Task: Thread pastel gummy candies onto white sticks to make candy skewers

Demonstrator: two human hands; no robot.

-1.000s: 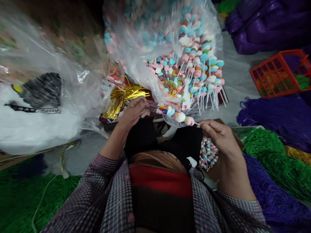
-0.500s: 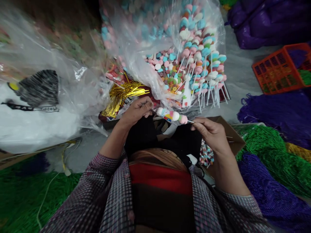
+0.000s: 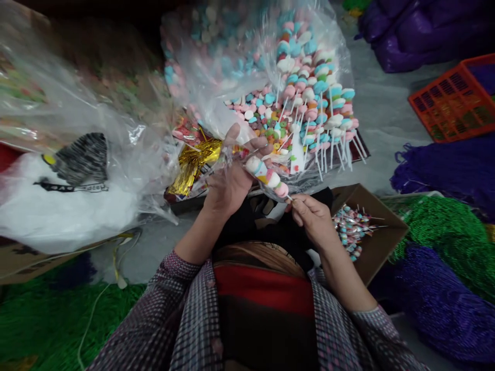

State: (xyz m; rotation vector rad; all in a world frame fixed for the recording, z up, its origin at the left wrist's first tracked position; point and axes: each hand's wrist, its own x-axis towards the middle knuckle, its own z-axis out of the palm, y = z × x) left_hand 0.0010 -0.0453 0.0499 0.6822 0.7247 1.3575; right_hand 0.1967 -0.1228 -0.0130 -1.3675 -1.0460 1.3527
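Observation:
A wrapped candy skewer [image 3: 266, 174] with white, pink and yellow pieces slants between my hands in clear film. My right hand [image 3: 311, 214] pinches its white stick at the lower end. Around the upper end, my left hand [image 3: 235, 178] has its fingers spread, palm up, with the loose end of the film by its fingers. Just left of it lies a bundle of gold ties [image 3: 197, 162]. Beyond the hands, unwrapped candy skewers [image 3: 320, 108] lie in rows next to loose candies [image 3: 266, 108].
A cardboard box [image 3: 381, 239] of wrapped skewers stands at the right. Large clear bags [image 3: 131, 149] fill the left. Orange crates [image 3: 448, 105], green strands [image 3: 444, 226] and purple strands [image 3: 444, 299] lie far right.
My left hand has turned palm up and opened its fingers at the film. The skewer's stick end has tilted lower, and my right hand has moved left with it. More of the box shows.

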